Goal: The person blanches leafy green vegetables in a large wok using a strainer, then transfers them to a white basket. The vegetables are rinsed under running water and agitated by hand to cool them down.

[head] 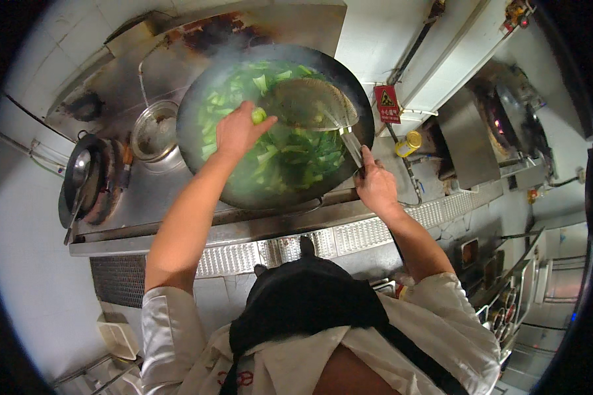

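Note:
A large black wok (363,113) full of chopped leafy greens (281,158) in liquid steams before me. Over its left half, my left hand (239,128) pinches a pale green vegetable piece (258,115) between thumb and fingers. My right hand (375,182) grips the handle of a round wire-mesh skimmer (351,143) at the wok's right rim. The skimmer's mesh bowl (321,103) lies over the greens in the upper right of the wok, tilted, with little on it that I can make out through the steam.
Left of the wok stands a metal pot with a strainer (154,131). Farther left, a smaller wok (86,173) holds a ladle (81,168). A yellow can (409,143) and a red warning sign (387,103) are at right. Beyond them, another burner shows flame (498,126).

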`<state>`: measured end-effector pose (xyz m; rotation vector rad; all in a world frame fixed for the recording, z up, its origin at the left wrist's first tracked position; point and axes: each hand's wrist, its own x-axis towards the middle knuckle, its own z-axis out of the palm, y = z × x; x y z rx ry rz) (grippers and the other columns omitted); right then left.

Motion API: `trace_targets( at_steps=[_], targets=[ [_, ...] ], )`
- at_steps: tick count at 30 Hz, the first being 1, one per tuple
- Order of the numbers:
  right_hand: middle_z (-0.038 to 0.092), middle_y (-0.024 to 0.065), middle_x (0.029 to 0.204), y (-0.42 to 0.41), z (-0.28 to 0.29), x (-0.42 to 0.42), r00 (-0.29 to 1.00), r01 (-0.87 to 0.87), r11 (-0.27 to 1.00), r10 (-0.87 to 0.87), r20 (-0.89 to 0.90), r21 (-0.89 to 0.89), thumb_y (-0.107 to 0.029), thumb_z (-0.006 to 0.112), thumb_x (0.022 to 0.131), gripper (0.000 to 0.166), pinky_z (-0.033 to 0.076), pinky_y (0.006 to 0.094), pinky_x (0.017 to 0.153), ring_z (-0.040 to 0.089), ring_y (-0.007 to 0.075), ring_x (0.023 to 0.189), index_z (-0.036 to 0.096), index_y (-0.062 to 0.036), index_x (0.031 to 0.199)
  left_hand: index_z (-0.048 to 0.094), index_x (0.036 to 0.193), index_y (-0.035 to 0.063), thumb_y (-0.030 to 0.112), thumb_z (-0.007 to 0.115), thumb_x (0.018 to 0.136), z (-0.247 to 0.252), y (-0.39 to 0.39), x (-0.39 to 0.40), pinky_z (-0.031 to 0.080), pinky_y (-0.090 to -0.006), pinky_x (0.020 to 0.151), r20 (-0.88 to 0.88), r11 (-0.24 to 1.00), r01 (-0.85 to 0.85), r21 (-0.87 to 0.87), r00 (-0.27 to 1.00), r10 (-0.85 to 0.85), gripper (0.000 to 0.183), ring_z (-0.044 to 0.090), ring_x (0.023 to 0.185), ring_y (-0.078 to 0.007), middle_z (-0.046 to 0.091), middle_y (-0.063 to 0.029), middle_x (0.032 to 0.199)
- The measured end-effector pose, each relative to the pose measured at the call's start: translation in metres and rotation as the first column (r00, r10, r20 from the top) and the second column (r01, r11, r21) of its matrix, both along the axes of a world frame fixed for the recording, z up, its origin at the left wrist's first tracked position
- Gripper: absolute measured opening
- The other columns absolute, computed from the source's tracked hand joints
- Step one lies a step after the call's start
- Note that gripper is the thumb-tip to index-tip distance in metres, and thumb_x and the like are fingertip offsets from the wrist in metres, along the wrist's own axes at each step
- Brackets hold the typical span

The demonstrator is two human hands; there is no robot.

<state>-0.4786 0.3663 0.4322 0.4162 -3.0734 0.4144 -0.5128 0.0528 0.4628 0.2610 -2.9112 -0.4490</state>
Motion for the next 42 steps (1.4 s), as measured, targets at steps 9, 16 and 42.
trace_targets(
  at_steps=[9,16,42],
  targets=[
    [0.05,0.0189,0.121,-0.074,0.026,-0.014,0.902,-0.368,0.93,0.357,-0.24,0.001,-0.025,0.075,0.069,0.076,0.04,0.0421,0.096,0.047,0.0345,0.115,0.04,-0.0066,0.134,0.052,0.108,0.0014,0.052,0.061,0.083,-0.043,-0.001,0.039,0.048,-0.0446,0.074,-0.186,0.964,-0.016,0.266,0.98,0.068,0.057,0.061,0.087,-0.0383,0.065,-0.0193,0.09],
    [0.059,0.0148,0.112,-0.161,0.014,-0.066,0.763,-0.646,0.748,0.632,-0.136,-0.153,-0.021,0.065,0.078,0.057,0.05,0.0457,0.076,0.06,0.0379,0.092,0.044,-0.0135,0.13,0.052,0.11,0.0027,0.038,0.059,0.086,-0.041,0.002,0.035,0.048,-0.0441,0.078,-0.091,0.971,0.095,0.219,0.993,-0.076,0.044,0.061,0.092,-0.0372,0.065,-0.0177,0.094],
    [0.066,0.011,0.096,-0.134,-0.007,-0.069,0.522,-0.721,0.482,0.85,-0.066,0.498,-0.019,0.053,0.083,0.036,0.052,0.0413,0.066,0.066,0.0294,0.078,0.055,-0.0062,0.116,0.053,0.106,-0.0007,0.026,0.057,0.085,-0.044,0.016,0.051,0.047,-0.0428,0.081,0.354,0.835,0.467,-0.291,0.864,-0.359,0.034,0.058,0.095,-0.0367,0.059,-0.0183,0.1]
  ],
)
